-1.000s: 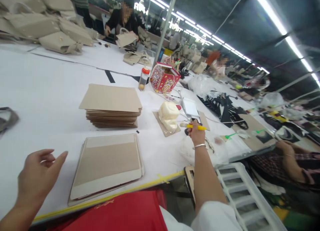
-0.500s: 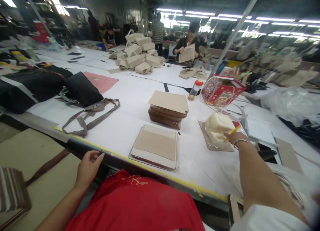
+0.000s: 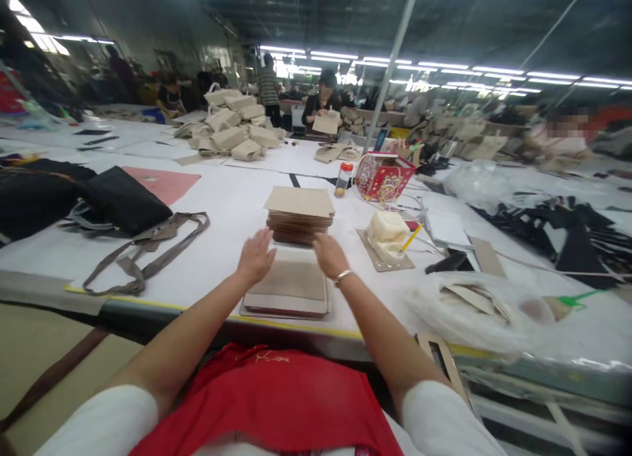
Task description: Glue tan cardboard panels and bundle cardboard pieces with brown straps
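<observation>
Strip lights (image 3: pixel 424 72) are burning across a crowded workshop, and the white worktop (image 3: pixel 232 209) is stretching out in front of you. In close now: your left hand (image 3: pixel 255 255) is hovering palm down with fingers spread, gripping nothing that shows. Your right hand (image 3: pixel 330 255) is mirroring it, fingers loosely curved, also looking unloaded. Between and just beyond them the tall stack of tan sheets (image 3: pixel 299 212) is standing, and your fingertips are reaching its near corners; whether they're touching, you can't tell from here. That two-sided placing is probably for steadying or squaring the edges.

Right under your wrists, the pale-bordered board pile (image 3: pixel 289 278) is lying flat before your apron (image 3: pixel 296 403), likely so close for easy working. Over to the right, a cream block (image 3: pixel 388 227) is sitting on a square board (image 3: pixel 384 264), perhaps sparing the surface from mess, and a yellow handle (image 3: pixel 413 237) is slanting up beside it, seemingly parked within reach. Farther out, an orange-lidded jar (image 3: pixel 344 179) and a red box (image 3: pixel 385 176) are keeping clear of your arms, while a co-worker (image 3: pixel 320 104) is handling a beige piece (image 3: pixel 326 122).
</observation>
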Available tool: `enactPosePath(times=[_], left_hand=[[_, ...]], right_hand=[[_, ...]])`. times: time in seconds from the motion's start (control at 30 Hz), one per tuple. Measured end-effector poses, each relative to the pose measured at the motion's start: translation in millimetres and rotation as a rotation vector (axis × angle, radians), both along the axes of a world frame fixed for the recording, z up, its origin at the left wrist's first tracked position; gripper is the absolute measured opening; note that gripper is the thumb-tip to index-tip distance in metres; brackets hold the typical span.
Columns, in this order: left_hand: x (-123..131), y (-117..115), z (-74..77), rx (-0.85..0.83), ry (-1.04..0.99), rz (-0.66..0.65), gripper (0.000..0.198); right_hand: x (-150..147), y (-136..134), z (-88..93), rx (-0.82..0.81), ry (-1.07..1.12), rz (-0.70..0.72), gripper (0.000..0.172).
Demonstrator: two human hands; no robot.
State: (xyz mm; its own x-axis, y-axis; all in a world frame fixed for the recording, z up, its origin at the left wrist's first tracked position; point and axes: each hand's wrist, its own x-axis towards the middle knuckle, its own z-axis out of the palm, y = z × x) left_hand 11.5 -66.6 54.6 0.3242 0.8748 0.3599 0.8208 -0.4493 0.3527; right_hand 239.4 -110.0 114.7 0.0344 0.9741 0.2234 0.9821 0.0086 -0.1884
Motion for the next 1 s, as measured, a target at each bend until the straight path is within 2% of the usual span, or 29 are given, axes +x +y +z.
enactPosePath(times=[0.07,0.1,0.2,0.27,0.37,0.43,0.57,0.67,0.73,0.8,0.87,1.0], left_hand=[[26.2,15.6,-15.2,-0.195,0.165,-0.066,0.056],[31.6,20.2,-23.8,-0.266,0.211,-0.084,0.058],[21.6,27.8,-43.7,-0.374,0.248,-0.116,0.066],[3.5,30.6,-49.4,-0.396,0.192,-0.085,0.070],[-23.5,29.7,-53.6,-0.456,-0.093,0.095,0.074],[-35.9,24.3,-57.9,-0.520,-0.256,0.191,0.074],[-44.0,9.9,-65.4,-0.606,-0.340,0.145,0.060],[-41.8,6.4,-62.9,-0.682,-0.436,0.180,0.059],[-41.2,5.7,-60.4,-0.675,-0.402,0.166,0.059],[-42.5,2.6,-62.1,-0.576,-0.304,0.080,0.056],[-45.1,-2.3,-69.5,-0.463,-0.281,-0.005,0.054],[-52.6,0.4,-87.0,-0.419,-0.388,-0.009,0.049]], right_hand=[[-41.7,7.8,-36.8,-0.070,0.004,0.083,0.047],[-50.4,10.7,-52.7,-0.168,0.010,0.106,0.053],[-35.8,12.4,-82.4,-0.351,0.002,0.053,0.066],[-8.7,8.1,-87.5,-0.359,0.030,-0.087,0.069],[24.8,-2.2,-85.1,-0.329,0.165,-0.310,0.067],[32.6,-8.5,-83.9,-0.346,0.241,-0.371,0.060],[20.6,-10.0,-85.4,-0.463,0.302,-0.359,0.058],[6.0,-2.4,-84.5,-0.525,0.307,-0.361,0.060],[0.1,-0.6,-85.6,-0.531,0.279,-0.362,0.064],[-0.4,-5.8,-92.4,-0.460,0.223,-0.319,0.063],[4.6,-16.8,-105.7,-0.305,0.204,-0.230,0.057],[17.3,-30.9,-129.2,-0.040,0.388,-0.097,0.047]])
